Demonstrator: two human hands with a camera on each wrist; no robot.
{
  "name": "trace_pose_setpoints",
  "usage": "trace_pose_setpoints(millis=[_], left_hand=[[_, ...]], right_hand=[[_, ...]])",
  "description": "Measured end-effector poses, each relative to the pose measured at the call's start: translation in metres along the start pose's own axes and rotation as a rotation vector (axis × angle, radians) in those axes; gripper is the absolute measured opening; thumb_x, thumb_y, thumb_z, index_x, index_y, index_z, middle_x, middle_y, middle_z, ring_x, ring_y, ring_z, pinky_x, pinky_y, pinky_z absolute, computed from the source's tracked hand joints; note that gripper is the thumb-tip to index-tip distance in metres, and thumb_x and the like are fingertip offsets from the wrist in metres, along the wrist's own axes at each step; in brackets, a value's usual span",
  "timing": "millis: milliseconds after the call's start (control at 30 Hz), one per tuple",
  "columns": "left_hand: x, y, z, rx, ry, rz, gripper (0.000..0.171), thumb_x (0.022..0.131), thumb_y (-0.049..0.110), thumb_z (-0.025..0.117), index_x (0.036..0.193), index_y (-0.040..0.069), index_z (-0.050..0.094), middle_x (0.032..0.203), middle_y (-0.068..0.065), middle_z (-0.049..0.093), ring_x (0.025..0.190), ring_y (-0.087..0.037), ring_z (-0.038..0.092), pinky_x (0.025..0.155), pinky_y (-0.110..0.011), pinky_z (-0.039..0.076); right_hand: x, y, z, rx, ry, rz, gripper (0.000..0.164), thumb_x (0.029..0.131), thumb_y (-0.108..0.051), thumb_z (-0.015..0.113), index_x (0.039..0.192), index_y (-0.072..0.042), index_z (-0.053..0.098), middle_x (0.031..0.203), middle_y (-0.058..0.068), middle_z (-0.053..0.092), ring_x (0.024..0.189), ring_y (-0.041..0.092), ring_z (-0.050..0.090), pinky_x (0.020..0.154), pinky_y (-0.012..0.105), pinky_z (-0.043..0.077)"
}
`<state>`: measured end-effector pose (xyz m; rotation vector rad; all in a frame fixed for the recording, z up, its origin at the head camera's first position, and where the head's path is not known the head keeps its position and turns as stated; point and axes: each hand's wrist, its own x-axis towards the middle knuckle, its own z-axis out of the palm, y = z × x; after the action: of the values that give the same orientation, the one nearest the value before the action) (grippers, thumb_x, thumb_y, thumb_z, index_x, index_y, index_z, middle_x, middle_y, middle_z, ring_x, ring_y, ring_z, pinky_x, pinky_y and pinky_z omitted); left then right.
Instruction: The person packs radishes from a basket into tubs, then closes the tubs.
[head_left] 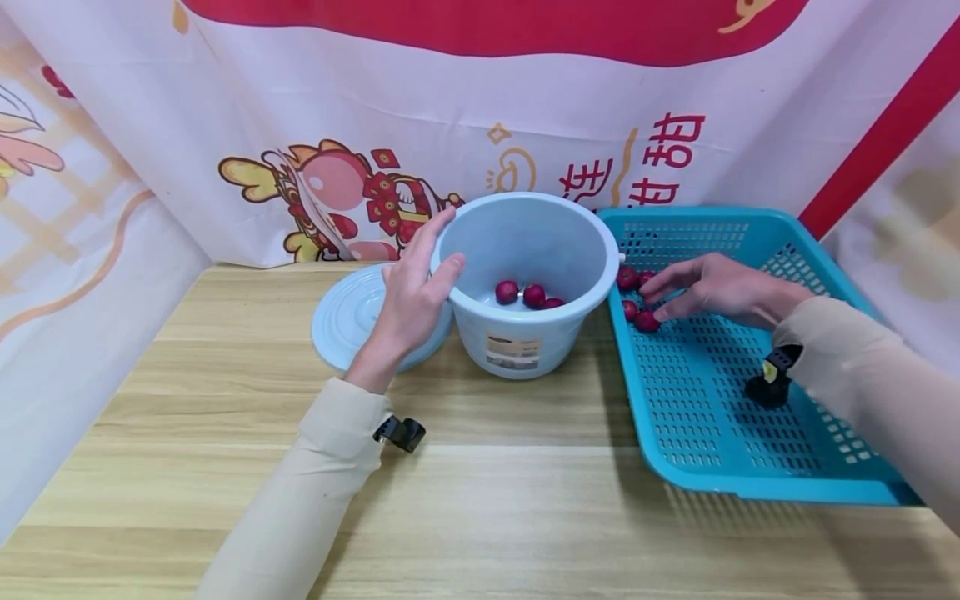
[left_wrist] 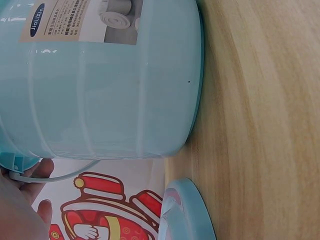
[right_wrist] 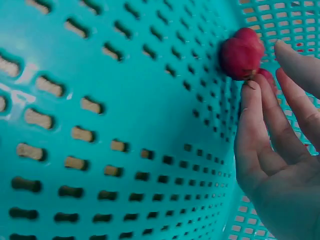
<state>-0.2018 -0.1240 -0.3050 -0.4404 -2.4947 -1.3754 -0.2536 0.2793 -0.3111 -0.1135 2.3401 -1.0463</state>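
My left hand (head_left: pixel 414 292) rests on the left rim of a light blue bucket (head_left: pixel 517 337), thumb over the rim and fingers along its outer side. Inside the bucket lie several small round red radishes (head_left: pixel 507 292). At the right, my right hand (head_left: pixel 723 287) reaches into a turquoise perforated basket (head_left: pixel 675 475), fingers spread at more red radishes (head_left: pixel 647 322) by its left wall. In the right wrist view, a fingertip is right at the root end of a radish (right_wrist: pixel 241 57); another radish sits partly hidden behind the fingers.
A round light blue lid (head_left: pixel 341 321) lies on the wooden table (head_left: pixel 465 500), left of the bucket and partly behind the left hand. The basket stands close against the bucket's right side. A printed white and red cloth (head_left: pixel 420 108) hangs behind the table.
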Motion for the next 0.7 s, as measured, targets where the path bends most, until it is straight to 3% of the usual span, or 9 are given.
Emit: trace_pose_setpoints(millis=[133,500,700], left_hand=[[-0.0007,0.001,-0.0002,-0.002,0.0,0.001,0.065,0.103,0.037,0.048,0.166,0.022,0.036,0.173,0.0,0.037,0.155,-0.027,0.039,0.111,-0.058,0.018],[-0.0004,0.0011,0.0001,-0.007,0.0,-0.007,0.066,0.103,0.038,0.048,0.166,0.023,0.036,0.173,0.001,0.036,0.155,-0.027,0.039,0.11,-0.057,0.018],[0.0,0.0003,0.0006,-0.013,-0.004,-0.007,0.066,0.103,0.037,0.048,0.166,0.023,0.035,0.173,0.001,0.036,0.155,-0.027,0.038,0.111,-0.058,0.017]], right_hand=[[0.0034,0.0031,0.0047,-0.036,-0.015,0.014,0.062,0.097,-0.023,0.077,0.152,-0.005,0.055,0.153,0.024,0.057,0.136,0.039,0.054,0.11,0.058,0.049],[0.0074,0.0036,0.0093,-0.105,0.012,0.03,0.055,0.096,-0.026,0.078,0.145,-0.007,0.061,0.142,0.021,0.065,0.124,0.034,0.061,0.103,0.05,0.055],[0.0034,0.0041,0.004,-0.122,0.045,0.031,0.055,0.096,-0.03,0.078,0.145,-0.009,0.062,0.144,0.022,0.062,0.128,0.039,0.055,0.104,0.057,0.051]])
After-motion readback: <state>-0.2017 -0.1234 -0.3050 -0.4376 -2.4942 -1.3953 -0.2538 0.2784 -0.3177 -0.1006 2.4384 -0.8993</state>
